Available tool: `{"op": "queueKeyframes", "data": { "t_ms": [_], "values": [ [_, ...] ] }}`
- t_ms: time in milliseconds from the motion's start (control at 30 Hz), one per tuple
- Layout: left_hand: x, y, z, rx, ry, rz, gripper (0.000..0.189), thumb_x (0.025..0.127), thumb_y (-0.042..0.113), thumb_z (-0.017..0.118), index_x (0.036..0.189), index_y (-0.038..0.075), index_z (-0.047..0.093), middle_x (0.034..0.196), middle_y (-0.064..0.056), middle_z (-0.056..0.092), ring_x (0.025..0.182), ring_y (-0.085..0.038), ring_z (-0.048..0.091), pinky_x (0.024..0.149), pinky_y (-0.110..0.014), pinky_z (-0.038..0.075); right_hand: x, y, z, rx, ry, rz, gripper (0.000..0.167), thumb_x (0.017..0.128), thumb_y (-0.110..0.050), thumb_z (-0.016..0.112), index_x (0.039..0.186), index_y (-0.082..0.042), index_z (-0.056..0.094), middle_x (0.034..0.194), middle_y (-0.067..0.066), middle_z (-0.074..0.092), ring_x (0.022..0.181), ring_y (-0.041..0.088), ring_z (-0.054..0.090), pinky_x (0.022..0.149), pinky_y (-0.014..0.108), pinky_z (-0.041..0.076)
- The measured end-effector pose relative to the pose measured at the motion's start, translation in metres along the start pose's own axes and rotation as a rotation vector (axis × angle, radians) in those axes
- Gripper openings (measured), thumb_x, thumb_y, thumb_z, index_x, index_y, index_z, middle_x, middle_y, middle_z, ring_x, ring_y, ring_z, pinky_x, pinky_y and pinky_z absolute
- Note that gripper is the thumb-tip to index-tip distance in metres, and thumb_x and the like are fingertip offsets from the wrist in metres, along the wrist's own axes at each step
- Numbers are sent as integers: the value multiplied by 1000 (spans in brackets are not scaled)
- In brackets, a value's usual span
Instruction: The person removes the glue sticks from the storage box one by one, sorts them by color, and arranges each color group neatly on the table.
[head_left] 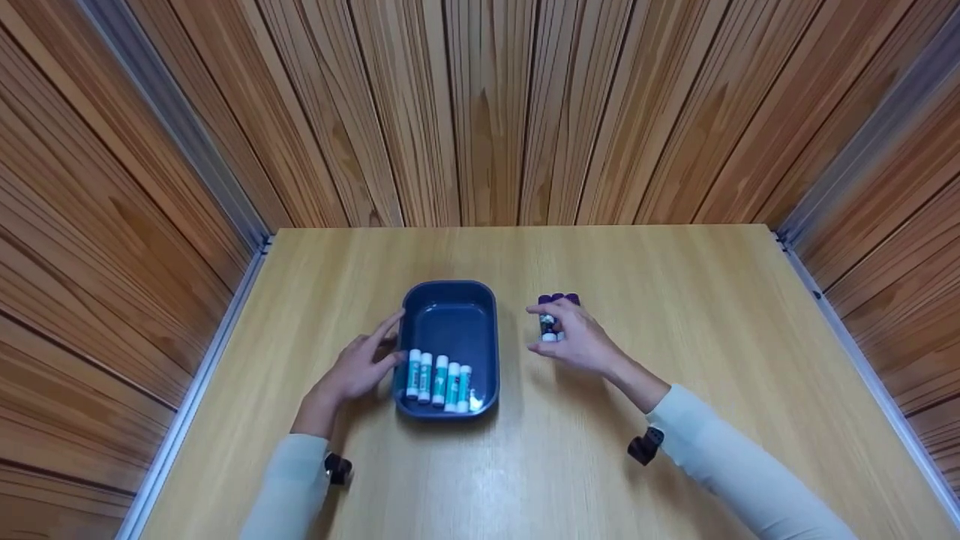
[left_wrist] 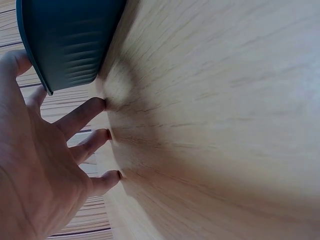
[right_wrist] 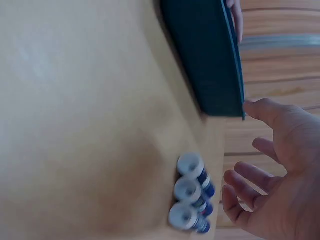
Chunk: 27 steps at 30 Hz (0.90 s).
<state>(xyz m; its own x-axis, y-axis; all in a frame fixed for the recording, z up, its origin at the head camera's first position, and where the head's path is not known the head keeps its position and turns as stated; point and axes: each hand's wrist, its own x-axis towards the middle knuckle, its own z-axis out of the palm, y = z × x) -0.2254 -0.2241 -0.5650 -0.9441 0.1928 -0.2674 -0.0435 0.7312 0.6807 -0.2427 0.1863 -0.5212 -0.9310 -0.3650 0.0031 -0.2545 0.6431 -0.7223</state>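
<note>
My left hand (head_left: pixel 362 367) is at the left side of a dark blue tray (head_left: pixel 484 322), thumb and index finger at its rim. In the left wrist view the other fingers spread down to the table beside the tray (left_wrist: pixel 70 45). Several white and teal glue sticks (head_left: pixel 440 380) lie side by side at the tray's near end. My right hand (head_left: pixel 577 341) hovers over three purple-capped glue sticks (head_left: pixel 548 327) right of the tray, partly covering them. In the right wrist view their white ends (right_wrist: pixel 187 190) show, apart from the loosely bent fingers.
The light wooden table (head_left: pixel 480 480) carries the tray near its middle. Wood-plank walls (head_left: pixel 487 112) close it in at the back and both sides, with metal rails (head_left: pixel 217 390) along the side edges. Bare table lies between the tray and the purple-capped sticks.
</note>
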Motion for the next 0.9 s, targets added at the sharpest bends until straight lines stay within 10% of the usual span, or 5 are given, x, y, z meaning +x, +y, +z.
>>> {"op": "queueKeyframes", "data": {
  "t_ms": [500,900],
  "values": [
    [1,1,0,6,14,13,74,114,48,55,178,52,19,179,-12,49,163,-47,43,129,-82,36,3,-58,29,18,-82,-95,68,98,-30,90,159,-14,64,147,21,68,122,42,67,85,34,55],
    [-1,-1,1,8,14,9,73,114,53,55,177,56,18,180,-12,47,160,-47,45,125,-81,42,12,-89,59,101,-216,-101,74,98,-33,91,163,-16,59,158,21,59,145,46,57,122,64,55]
  ]
}}
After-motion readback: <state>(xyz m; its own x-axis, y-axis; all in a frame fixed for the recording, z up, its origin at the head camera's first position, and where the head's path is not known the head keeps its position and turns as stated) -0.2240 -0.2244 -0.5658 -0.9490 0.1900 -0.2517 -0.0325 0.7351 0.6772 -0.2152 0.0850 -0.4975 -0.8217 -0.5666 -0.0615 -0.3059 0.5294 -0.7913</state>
